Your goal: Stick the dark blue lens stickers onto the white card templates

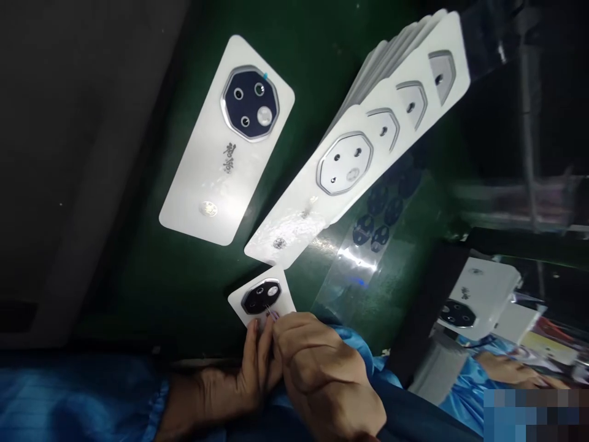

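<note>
My left hand [239,377] holds a white phone back cover [262,299] by its lower part, at the near edge of the green mat; the cover's black camera lens plate [261,296] faces up. My right hand [322,368] is closed in a pinch on thin tweezers [271,312], whose tip touches the lens plate. Most of this cover is hidden under both hands.
A finished white cover [227,144] with a dark lens plate lies on the green mat [304,49]. A fanned stack of covers [368,141] without lenses lies right of it. A clear film sheet of dark lens plates [380,212] sits below. Another person's blue sleeve [469,380] is at right.
</note>
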`<control>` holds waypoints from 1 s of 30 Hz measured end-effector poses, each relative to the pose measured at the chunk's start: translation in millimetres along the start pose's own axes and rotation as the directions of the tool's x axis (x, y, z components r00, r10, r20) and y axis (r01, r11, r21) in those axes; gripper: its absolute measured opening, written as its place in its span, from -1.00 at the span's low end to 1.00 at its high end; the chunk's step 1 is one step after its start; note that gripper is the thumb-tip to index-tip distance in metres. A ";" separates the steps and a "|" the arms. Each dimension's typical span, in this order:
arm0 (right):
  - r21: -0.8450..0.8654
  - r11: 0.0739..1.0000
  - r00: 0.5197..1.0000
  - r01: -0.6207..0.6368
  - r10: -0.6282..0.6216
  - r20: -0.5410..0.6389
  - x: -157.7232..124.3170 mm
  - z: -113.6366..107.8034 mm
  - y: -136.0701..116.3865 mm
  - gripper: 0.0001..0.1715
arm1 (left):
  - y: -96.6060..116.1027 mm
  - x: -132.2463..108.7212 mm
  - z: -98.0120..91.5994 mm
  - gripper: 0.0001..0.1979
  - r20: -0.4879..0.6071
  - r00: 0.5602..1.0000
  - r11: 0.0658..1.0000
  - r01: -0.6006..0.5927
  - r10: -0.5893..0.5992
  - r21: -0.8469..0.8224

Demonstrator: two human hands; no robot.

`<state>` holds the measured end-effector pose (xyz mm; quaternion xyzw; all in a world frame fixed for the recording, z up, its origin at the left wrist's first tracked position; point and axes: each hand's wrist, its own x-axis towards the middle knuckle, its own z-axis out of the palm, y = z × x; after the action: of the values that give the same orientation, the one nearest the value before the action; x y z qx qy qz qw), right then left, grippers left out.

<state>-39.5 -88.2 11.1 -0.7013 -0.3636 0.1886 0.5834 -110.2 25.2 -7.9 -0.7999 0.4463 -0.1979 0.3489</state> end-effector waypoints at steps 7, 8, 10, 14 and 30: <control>0.223 0.973 0.994 0.054 -0.032 -0.101 11.9 8.9 3.5 -0.36 | -1.1 0.2 -2.4 -0.61 0.054 0.996 0.996 -0.073 0.070 0.060; 0.254 0.966 0.994 0.036 -0.009 -0.107 14.7 8.4 2.0 -0.37 | -1.5 0.3 -2.0 -0.62 0.052 0.996 0.997 -0.072 0.070 0.040; 0.289 0.957 0.996 0.007 0.017 -0.082 19.3 6.2 -0.9 -0.38 | -2.8 0.4 -0.9 -0.62 0.046 0.996 0.997 -0.075 0.074 0.023; 0.287 0.958 0.999 0.023 -0.010 -0.045 21.9 3.4 -0.1 -0.38 | -5.6 0.5 0.7 -0.61 0.032 0.995 0.995 -0.096 0.096 0.020; 0.133 0.979 0.987 0.154 -0.146 -0.065 18.4 8.6 15.5 -0.30 | -4.2 0.2 2.9 -0.62 -0.032 0.999 0.977 0.011 -0.018 -0.214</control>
<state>-28.7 -69.8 -3.0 -0.6349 -0.3854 0.1495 0.6527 -105.8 27.6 -6.8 -0.8326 0.4649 -0.1649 0.2519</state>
